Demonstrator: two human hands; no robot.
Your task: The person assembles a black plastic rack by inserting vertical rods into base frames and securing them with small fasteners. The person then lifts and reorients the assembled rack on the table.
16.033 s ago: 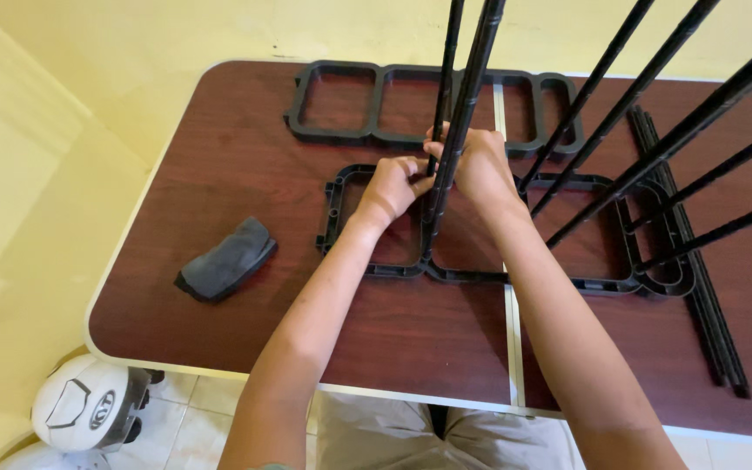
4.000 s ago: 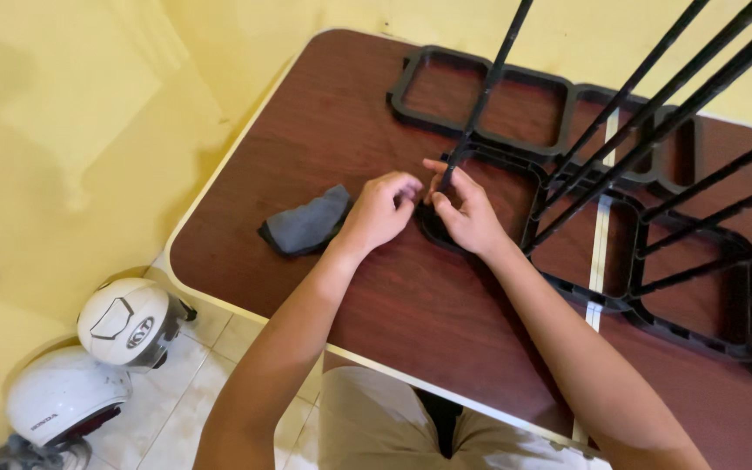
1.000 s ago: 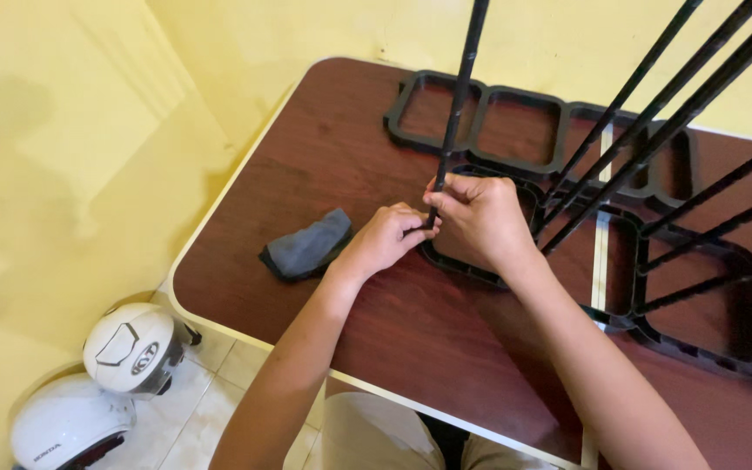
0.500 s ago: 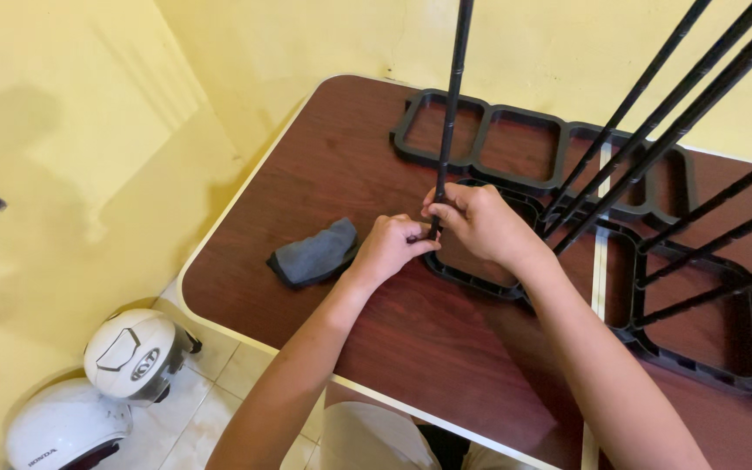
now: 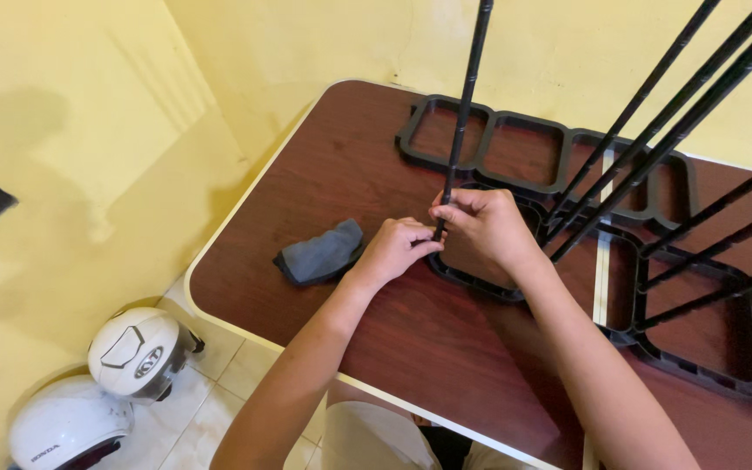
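Note:
Both my hands meet at the foot of an upright black rod (image 5: 465,104) that stands at the left corner of a black plastic frame (image 5: 480,283) lying on the dark brown table (image 5: 341,165). My right hand (image 5: 485,228) grips the rod near its base. My left hand (image 5: 398,248) pinches the rod's lowest part from the left. Several more black rods (image 5: 654,130) rise slanting from the same frame to the right.
A folded grey cloth (image 5: 319,254) lies just left of my left hand. A second black frame (image 5: 524,144) with square openings lies at the table's far side. Two white helmets (image 5: 137,352) sit on the tiled floor at lower left. Yellow walls surround the table.
The view has drifted right and closer over the last second. Both hands stay at the base of the upright rod, which now stands nearly vertical.

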